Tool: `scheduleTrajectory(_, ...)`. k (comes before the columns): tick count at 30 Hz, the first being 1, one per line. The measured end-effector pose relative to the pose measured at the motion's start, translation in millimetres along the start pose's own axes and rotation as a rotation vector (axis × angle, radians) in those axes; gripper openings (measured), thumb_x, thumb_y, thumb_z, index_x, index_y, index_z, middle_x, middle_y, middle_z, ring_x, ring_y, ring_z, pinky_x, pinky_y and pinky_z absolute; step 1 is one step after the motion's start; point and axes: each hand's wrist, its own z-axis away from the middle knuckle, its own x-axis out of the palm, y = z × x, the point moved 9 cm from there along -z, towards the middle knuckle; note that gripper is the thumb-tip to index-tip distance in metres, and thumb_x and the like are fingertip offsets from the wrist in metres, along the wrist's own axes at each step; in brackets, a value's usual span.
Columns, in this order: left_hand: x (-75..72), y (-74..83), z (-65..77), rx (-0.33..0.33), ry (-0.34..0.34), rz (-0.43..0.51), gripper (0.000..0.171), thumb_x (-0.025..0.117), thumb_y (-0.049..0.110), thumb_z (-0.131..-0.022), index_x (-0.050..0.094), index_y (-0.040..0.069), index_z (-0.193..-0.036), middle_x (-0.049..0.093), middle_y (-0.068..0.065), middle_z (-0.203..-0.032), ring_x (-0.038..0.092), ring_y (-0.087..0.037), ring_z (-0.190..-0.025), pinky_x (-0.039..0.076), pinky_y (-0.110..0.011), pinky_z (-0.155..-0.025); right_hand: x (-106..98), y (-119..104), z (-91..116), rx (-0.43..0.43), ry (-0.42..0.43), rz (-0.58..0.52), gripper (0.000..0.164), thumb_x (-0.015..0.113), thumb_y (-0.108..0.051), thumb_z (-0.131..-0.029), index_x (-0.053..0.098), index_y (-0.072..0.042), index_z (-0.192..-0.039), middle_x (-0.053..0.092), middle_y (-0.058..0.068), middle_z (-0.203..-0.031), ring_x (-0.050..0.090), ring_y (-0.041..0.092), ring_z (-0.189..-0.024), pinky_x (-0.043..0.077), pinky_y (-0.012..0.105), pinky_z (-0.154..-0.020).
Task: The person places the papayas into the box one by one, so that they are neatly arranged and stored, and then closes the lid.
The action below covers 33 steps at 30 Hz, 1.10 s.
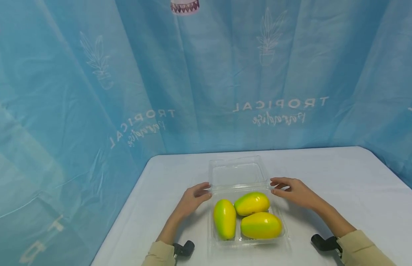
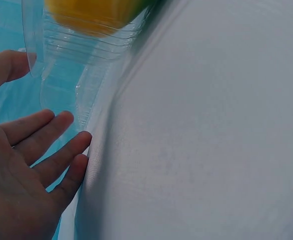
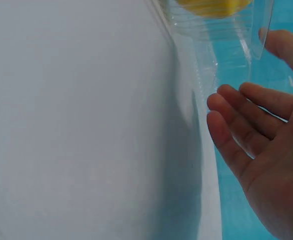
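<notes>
A clear plastic clamshell container [image 1: 247, 242] lies open on the table, its lid [image 1: 238, 175] folded back toward the far side. In its base are three glossy yellow-green mangoes: one upright along the left [image 1: 225, 219], one at the upper right [image 1: 252, 203] and one at the lower right [image 1: 261, 225]. Beside the left edge near the hinge is my left hand [image 1: 192, 199], fingers loosely bent with nothing in them. My right hand [image 1: 294, 191] mirrors it at the right edge. Both wrist views show a thumb tip at the clear rim [image 2: 32, 37]; whether it touches, I cannot tell.
A white cloth covers the table [image 1: 179, 170]. Blue curtains [image 1: 206, 81] with printed lettering hang behind it and along the left side. Black wrist-worn devices [image 1: 184, 248] sit by both sleeves, close to the tabletop.
</notes>
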Motion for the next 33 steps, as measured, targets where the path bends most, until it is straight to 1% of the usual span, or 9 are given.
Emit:
scheduleTrajectory(4,-0.6,-0.3,-2.7,0.005,-0.004,0.037,0.052,0.062,0.030,-0.094,0.049,0.011,-0.140,0.054,-0.003,-0.136,0.057,-0.025,-0.116,0.046,-0.050,-0.095,0,-1,-1,0.012,-0.005,-0.011,0.056,0.061,-0.044,-0.093,0.055,-0.006,-0.134,0.063,0.002,-0.120,0.060,0.017,-0.103,0.052,0.031,-0.084)
scheduleTrajectory(8,-1.8,1.6,-3.1,-0.004,-0.005,0.076,0.054,0.063,0.027,-0.094,0.046,0.010,-0.142,0.051,-0.006,-0.139,0.055,-0.029,-0.118,0.044,-0.052,-0.096,0,-4,-2,-0.010,0.000,-0.030,0.055,0.060,-0.041,-0.094,0.053,-0.005,-0.135,0.063,0.002,-0.120,0.060,0.018,-0.103,0.052,0.034,-0.085)
scheduleTrajectory(9,-2.2,3.7,-2.6,-0.004,-0.008,0.088,0.054,0.063,0.026,-0.094,0.045,0.010,-0.142,0.050,-0.008,-0.139,0.055,-0.030,-0.118,0.044,-0.051,-0.096,0,-5,-2,-0.012,0.003,-0.039,0.055,0.061,-0.041,-0.093,0.053,-0.005,-0.135,0.063,0.002,-0.120,0.060,0.018,-0.103,0.052,0.034,-0.086)
scheduleTrajectory(12,-4.5,16.9,1.8,0.003,-0.028,0.137,0.055,0.063,0.021,-0.094,0.041,0.007,-0.143,0.049,-0.014,-0.140,0.053,-0.033,-0.119,0.045,-0.049,-0.097,1,-6,-2,-0.021,0.010,-0.051,0.054,0.062,-0.037,-0.094,0.051,-0.006,-0.137,0.063,0.004,-0.119,0.060,0.020,-0.103,0.052,0.036,-0.086)
scheduleTrajectory(16,-7.7,32.3,7.8,0.015,-0.046,0.199,0.055,0.062,0.015,-0.094,0.039,0.005,-0.143,0.047,-0.018,-0.141,0.052,-0.035,-0.121,0.044,-0.047,-0.098,2,-9,-2,-0.028,0.032,-0.060,0.051,0.063,-0.030,-0.094,0.049,-0.007,-0.137,0.064,0.005,-0.118,0.061,0.021,-0.103,0.053,0.033,-0.084)
scheduleTrajectory(19,-8.1,33.4,9.1,0.027,-0.041,0.215,0.055,0.062,0.014,-0.094,0.039,0.004,-0.142,0.048,-0.018,-0.140,0.053,-0.035,-0.120,0.045,-0.046,-0.098,1,-14,-1,-0.044,0.054,-0.066,0.049,0.064,-0.025,-0.094,0.049,-0.006,-0.137,0.065,0.006,-0.116,0.062,0.020,-0.100,0.054,0.030,-0.082)
scheduleTrajectory(24,-6.5,29.6,9.7,0.034,-0.038,0.251,0.055,0.063,0.013,-0.094,0.039,0.003,-0.142,0.047,-0.016,-0.141,0.052,-0.035,-0.121,0.044,-0.045,-0.098,1,-18,1,-0.056,0.089,-0.090,0.049,0.064,-0.021,-0.094,0.049,-0.003,-0.136,0.066,0.005,-0.113,0.063,0.018,-0.095,0.054,0.026,-0.078)
scheduleTrajectory(29,-6.6,28.5,11.1,0.056,-0.018,0.276,0.052,0.063,0.011,-0.093,0.041,0.003,-0.139,0.048,-0.017,-0.140,0.052,-0.038,-0.120,0.044,-0.046,-0.098,1,-18,2,-0.051,0.109,-0.135,0.047,0.065,-0.022,-0.093,0.050,-0.005,-0.133,0.066,0.005,-0.111,0.063,0.019,-0.093,0.054,0.027,-0.075)
scheduleTrajectory(33,-5.9,25.7,11.4,0.062,-0.010,0.300,0.050,0.064,0.010,-0.092,0.043,0.004,-0.137,0.050,-0.016,-0.139,0.053,-0.036,-0.120,0.045,-0.044,-0.097,3,-14,4,-0.034,0.107,-0.208,0.045,0.065,-0.021,-0.093,0.049,-0.005,-0.131,0.066,0.008,-0.111,0.064,0.022,-0.092,0.056,0.032,-0.073)
